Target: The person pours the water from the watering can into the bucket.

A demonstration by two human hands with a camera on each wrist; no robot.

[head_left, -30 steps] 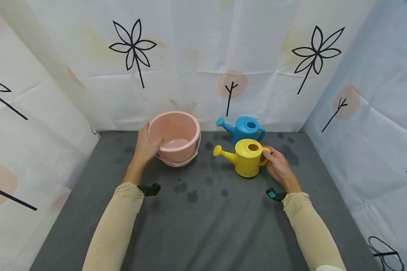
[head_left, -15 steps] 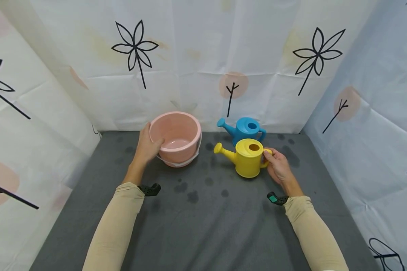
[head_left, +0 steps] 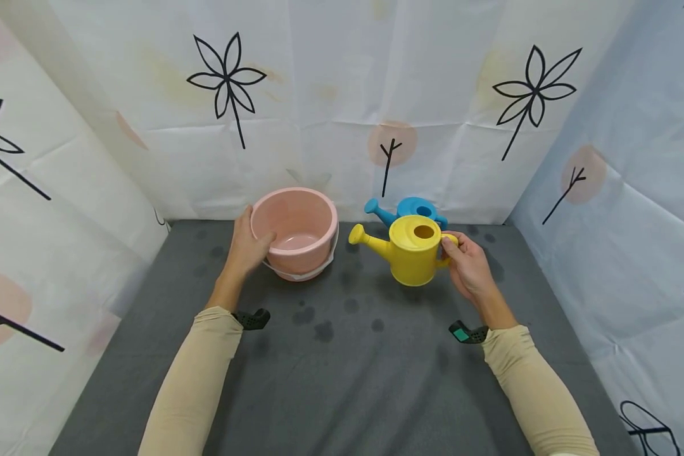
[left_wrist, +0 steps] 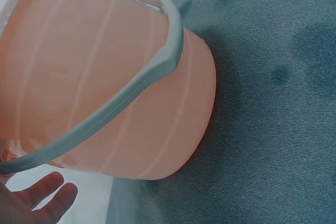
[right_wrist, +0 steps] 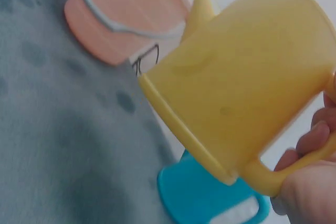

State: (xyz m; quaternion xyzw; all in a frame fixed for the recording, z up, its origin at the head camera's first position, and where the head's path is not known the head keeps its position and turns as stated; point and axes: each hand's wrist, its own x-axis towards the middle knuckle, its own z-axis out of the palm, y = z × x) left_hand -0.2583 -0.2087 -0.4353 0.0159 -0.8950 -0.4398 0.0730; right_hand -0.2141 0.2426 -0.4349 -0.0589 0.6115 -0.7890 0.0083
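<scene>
A pink bucket (head_left: 296, 253) with a pale handle stands near the back of the table. My left hand (head_left: 245, 244) grips its left rim, the thumb over the near edge and the fingers outside; in the left wrist view the bucket's wall (left_wrist: 100, 66) fills much of the picture. By its handle my right hand (head_left: 468, 263) holds a yellow watering can (head_left: 413, 253), its spout pointing left toward the bucket. The right wrist view shows the fingers curled round the handle and the can's base (right_wrist: 184, 132) raised off the table. Behind it, partly hidden, is a blue watering can (head_left: 418, 206).
The dark grey table (head_left: 348, 367) carries several darker spots. White curtains (head_left: 319, 95) printed with flowers and trees hang behind it and along both sides. The blue can sits close to the back curtain.
My right hand has lifted the yellow watering can and shifted it slightly left, so it covers more of the blue one. The left hand and the bucket have stayed put.
</scene>
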